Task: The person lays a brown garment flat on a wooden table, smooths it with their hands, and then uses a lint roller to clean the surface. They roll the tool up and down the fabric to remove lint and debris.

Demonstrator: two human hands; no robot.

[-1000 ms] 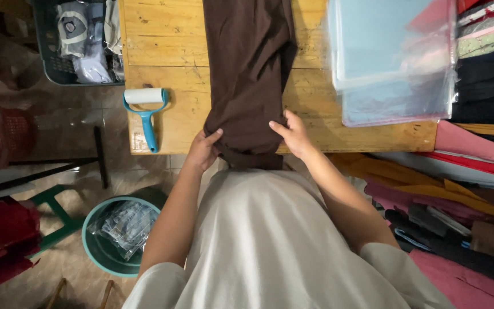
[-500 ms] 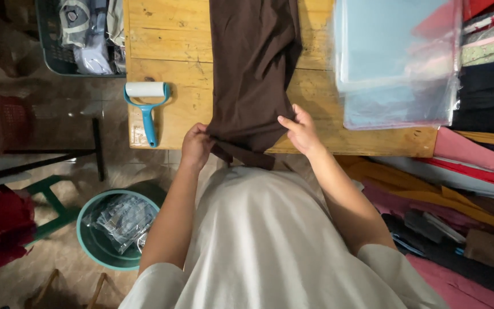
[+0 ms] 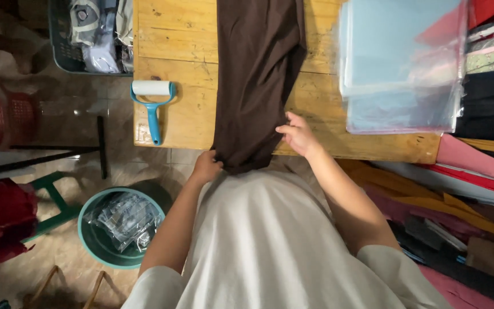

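Brown cloth [image 3: 258, 80] lies lengthwise down the middle of the wooden surface [image 3: 172, 34], its near end hanging over the front edge against the person's pale shirt.

At the far left, red plastic baskets [image 3: 1, 120] sit on the floor beside a green stool frame [image 3: 50, 200]. A teal bucket [image 3: 95, 249] below the surface holds clear plastic bags. A dark crate [image 3: 64, 40] of folded items stands at the surface's upper left corner. On the surface, just left of the cloth, lies a lint roller [image 3: 152, 106] with a white roll and a blue handle pointing toward the person.

The left hand [image 3: 207, 166] is closed on the cloth's lower left corner, just below the surface's edge. The right hand [image 3: 298, 134] rests at the cloth's right edge near the front of the surface, fingers bent and pinching the fabric.

Right of the cloth, a stack of clear plastic sleeves [image 3: 401, 63] with pale blue sheets lies on the surface. Further right, folded fabrics [image 3: 493, 57] in red, green, pink and black are piled up, with more pink and orange cloth [image 3: 475, 166] below the surface's edge.
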